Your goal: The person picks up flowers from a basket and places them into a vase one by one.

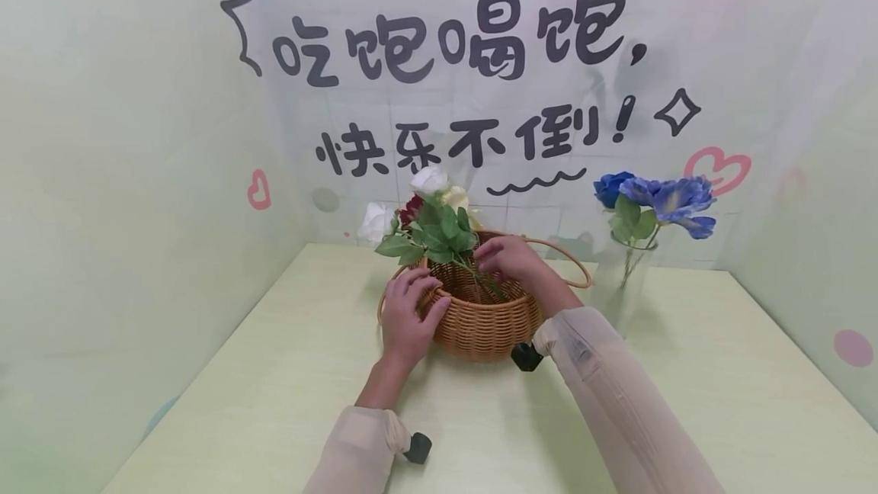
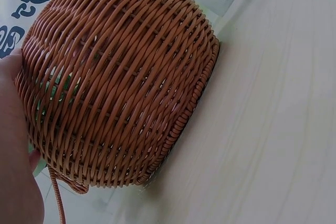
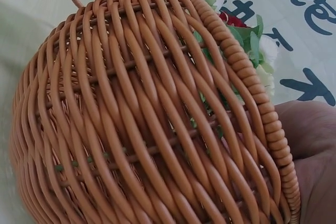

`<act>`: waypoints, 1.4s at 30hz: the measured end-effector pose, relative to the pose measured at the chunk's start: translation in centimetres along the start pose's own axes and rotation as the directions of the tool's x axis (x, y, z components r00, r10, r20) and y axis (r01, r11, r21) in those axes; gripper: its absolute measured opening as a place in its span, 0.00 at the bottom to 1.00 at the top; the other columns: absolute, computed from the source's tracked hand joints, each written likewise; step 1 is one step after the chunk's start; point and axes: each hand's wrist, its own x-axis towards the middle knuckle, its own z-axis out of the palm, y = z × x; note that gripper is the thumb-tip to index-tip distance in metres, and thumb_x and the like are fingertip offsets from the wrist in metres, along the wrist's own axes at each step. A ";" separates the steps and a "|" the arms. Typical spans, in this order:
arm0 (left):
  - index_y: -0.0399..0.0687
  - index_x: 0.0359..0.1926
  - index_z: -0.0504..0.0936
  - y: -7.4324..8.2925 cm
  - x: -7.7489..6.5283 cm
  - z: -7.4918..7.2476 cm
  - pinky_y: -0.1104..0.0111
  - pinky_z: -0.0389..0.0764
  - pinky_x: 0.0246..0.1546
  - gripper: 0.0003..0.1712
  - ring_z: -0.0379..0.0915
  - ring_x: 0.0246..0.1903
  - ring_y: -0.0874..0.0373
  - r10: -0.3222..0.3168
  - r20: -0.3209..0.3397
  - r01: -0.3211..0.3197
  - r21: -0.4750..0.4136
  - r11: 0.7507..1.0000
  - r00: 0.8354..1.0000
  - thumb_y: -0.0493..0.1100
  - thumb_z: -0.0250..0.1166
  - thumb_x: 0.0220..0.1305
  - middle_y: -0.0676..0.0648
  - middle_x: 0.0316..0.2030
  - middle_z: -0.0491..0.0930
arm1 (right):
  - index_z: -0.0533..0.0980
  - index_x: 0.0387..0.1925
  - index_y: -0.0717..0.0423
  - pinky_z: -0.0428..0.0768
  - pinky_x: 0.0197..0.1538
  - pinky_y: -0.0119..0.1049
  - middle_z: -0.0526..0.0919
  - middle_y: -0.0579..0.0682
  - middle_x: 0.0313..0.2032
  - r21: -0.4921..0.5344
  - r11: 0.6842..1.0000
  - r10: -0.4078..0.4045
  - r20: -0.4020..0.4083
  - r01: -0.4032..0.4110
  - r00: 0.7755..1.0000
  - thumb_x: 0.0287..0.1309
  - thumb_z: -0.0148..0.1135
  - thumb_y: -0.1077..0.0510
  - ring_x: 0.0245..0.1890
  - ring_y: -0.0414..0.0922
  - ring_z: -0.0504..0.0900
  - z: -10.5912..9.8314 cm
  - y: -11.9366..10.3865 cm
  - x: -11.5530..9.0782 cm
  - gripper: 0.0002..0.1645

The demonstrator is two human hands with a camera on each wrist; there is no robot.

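Note:
A brown wicker basket [image 1: 487,326] stands on the table, holding artificial flowers whose heads lean over its back left. Among them are white roses [image 1: 430,180], a dark red flower [image 1: 411,210] and a pale yellow one [image 1: 456,198], with green leaves [image 1: 439,235]. My left hand [image 1: 408,319] grips the basket's left rim, thumb along the near side. Over the opening, my right hand [image 1: 511,259] has its fingers bent beside the green stems [image 1: 490,284]; I cannot tell whether they pinch one. In the right wrist view, the right palm [image 3: 315,150] lies beside the rim.
Right of the basket, a clear glass vase [image 1: 620,296] holds blue flowers [image 1: 668,200]. The basket's looped handle [image 1: 576,265] sticks out toward it. Behind the pale table [image 1: 240,402] is a printed wall with black characters; side walls flank it.

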 end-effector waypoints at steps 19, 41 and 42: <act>0.51 0.42 0.83 0.0 -0.2 -0.1 0.49 0.65 0.58 0.15 0.66 0.57 0.47 -0.004 0.006 0.004 0.009 1.000 1.000 0.54 0.67 0.59 0.48 0.54 0.76 | 0.75 0.42 0.70 0.76 0.30 0.35 0.84 0.57 0.33 0.115 0.993 -0.025 -0.102 0.037 0.995 0.56 0.63 0.70 0.25 0.44 0.77 0.0 -0.4 -0.7 0.11; 0.51 0.42 0.82 -0.3 -0.3 0.0 0.50 0.66 0.56 0.14 0.67 0.55 0.48 -0.004 -0.014 0.004 -0.001 1.000 1.000 0.53 0.67 0.60 0.49 0.54 0.76 | 0.78 0.44 0.66 0.75 0.32 0.33 0.87 0.55 0.38 0.263 0.957 -0.047 -0.268 0.120 0.962 0.55 0.68 0.68 0.29 0.41 0.79 -0.8 -1.3 -1.2 0.14; 0.51 0.42 0.82 -0.3 -0.3 0.0 0.50 0.66 0.55 0.14 0.67 0.54 0.48 0.001 -0.018 -0.001 0.000 1.000 1.000 0.53 0.67 0.60 0.49 0.54 0.76 | 0.78 0.44 0.65 0.73 0.30 0.32 0.87 0.55 0.38 0.262 0.957 -0.049 -0.276 0.124 0.960 0.55 0.68 0.68 0.28 0.41 0.78 -0.8 -1.3 -1.3 0.14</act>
